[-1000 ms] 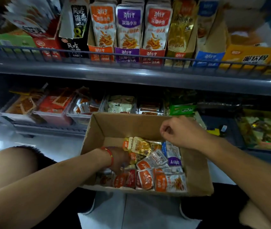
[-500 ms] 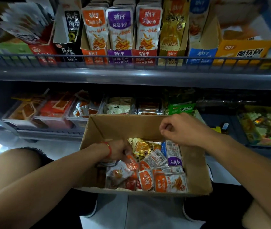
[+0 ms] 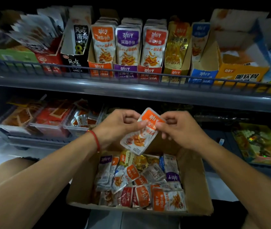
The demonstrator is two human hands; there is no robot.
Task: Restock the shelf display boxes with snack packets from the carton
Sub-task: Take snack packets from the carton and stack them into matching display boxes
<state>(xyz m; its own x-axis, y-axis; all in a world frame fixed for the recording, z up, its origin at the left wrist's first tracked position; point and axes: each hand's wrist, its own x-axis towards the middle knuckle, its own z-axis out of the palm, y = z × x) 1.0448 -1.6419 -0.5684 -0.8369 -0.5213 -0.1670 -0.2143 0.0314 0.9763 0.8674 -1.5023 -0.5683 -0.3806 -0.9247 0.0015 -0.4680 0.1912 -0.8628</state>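
An orange-topped snack packet (image 3: 140,135) hangs above the open cardboard carton (image 3: 195,182), pinched from both sides. My left hand (image 3: 117,125) pinches its left edge and my right hand (image 3: 180,129) pinches its upper right corner. The carton sits on my lap and holds several loose packets (image 3: 139,182) in orange, red, purple, gold and blue. On the upper shelf stand display boxes: orange (image 3: 100,71), purple (image 3: 125,71), red (image 3: 149,72), gold (image 3: 175,75) and blue (image 3: 203,76), each with upright packets.
A wire rail (image 3: 131,71) runs along the front of the upper shelf. A grey shelf edge (image 3: 131,93) separates it from the lower shelf, where clear plastic bins (image 3: 52,119) of snacks sit. A yellow box (image 3: 243,75) stands at upper right, a tray of packets (image 3: 260,142) at lower right.
My left hand came up out of the carton with an orange packet. My right hand left the carton's rim and now pinches the packet too, above the carton.
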